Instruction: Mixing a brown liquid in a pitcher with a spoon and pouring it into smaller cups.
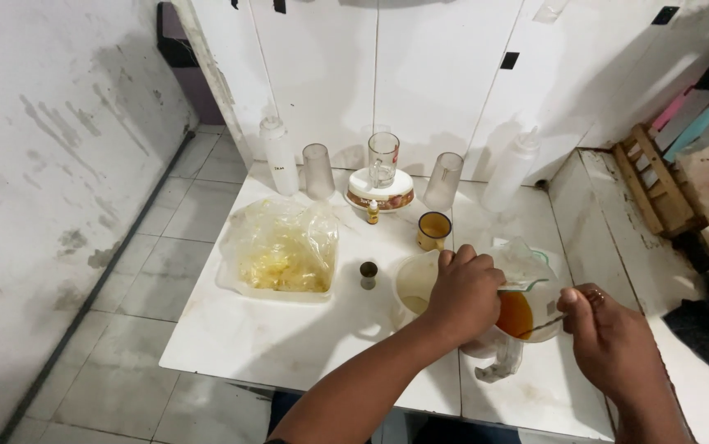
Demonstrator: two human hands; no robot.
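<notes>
My left hand (463,293) grips the rim of a clear jug (527,306) holding orange-brown liquid on the white counter (289,337). My right hand (609,337) holds a thin spoon handle (553,322) that dips into the jug. A white bowl (414,281) with pale residue sits just left of the jug, partly behind my left hand. A small yellow cup (434,229) of brown liquid stands behind it.
A tray with a plastic bag of yellowish food (280,251) lies at left. Two squeeze bottles (277,154), two clear tumblers (317,171), a glass mug on a round tin (382,164) and a tiny bottle (373,212) line the back. A dark cap (368,270) sits mid-counter.
</notes>
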